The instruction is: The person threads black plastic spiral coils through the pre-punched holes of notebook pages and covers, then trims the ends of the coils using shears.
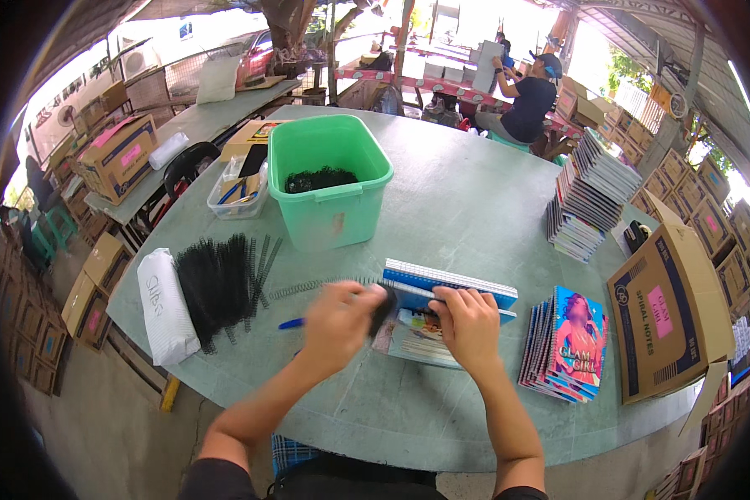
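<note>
Head view. My left hand and my right hand work side by side at the near middle of the round table. The notebook lies flat under them, its blue cover edge toward the far side. My right fingers are pressed down together on the notebook's near edge. My left fingers are curled around a black spiral coil at the notebook's left end; whether they pinch it tight I cannot tell, since motion blur smears the hand.

Open room: bare table surface lies between my hands and the near rim, and a wide bare stretch runs far right of the green bin. To the left, the bundle of black coils and a white bag sit close to the left rim. A blue pen lies just left of my left hand. To the right, a stack of finished notebooks sits near the rim, beside an open cardboard box.

Hidden: the notebook's binding holes are covered by my hands; the bin's contents show only as a dark mass.
</note>
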Available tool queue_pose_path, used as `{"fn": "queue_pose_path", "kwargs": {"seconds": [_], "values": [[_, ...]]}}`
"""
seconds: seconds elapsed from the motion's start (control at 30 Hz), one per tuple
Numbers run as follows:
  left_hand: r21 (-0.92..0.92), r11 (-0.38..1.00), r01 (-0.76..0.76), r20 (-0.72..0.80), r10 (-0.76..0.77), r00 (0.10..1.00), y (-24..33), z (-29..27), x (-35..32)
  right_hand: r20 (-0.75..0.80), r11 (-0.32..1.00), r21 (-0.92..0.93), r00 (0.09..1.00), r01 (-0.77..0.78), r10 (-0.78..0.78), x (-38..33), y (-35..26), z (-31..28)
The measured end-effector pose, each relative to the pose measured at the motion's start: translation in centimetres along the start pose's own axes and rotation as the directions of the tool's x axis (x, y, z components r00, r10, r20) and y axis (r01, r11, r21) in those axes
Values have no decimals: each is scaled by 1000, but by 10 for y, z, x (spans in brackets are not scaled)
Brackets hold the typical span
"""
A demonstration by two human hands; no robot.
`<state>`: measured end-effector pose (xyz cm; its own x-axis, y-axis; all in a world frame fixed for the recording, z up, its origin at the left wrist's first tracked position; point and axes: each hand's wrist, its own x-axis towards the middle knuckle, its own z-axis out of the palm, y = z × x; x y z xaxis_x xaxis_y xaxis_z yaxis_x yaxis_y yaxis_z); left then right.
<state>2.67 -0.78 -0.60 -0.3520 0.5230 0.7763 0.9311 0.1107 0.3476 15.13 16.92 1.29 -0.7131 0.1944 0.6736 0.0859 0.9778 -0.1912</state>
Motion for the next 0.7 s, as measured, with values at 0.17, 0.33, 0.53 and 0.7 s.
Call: {"fn": "queue_pose_path", "kwargs": {"seconds": [0.17,0.33,0.53,0.7], "values": [[16,998,58,-268,-52,962,3,-19,21,-21,997,72,999,-35,37,5,4,9],[-77,997,-33,69,38,997,-25,-5,3,-102,993,117,995,4,8,20,-2,25],[-36,999,-36,-19,35,999,-12,-4,10,-135,991,131,991,-7,25,13,-6,26],[16,998,-63,-248,65,967,-7,-13,41,-79,995,94,996,-26,34,9,-5,21]]}}
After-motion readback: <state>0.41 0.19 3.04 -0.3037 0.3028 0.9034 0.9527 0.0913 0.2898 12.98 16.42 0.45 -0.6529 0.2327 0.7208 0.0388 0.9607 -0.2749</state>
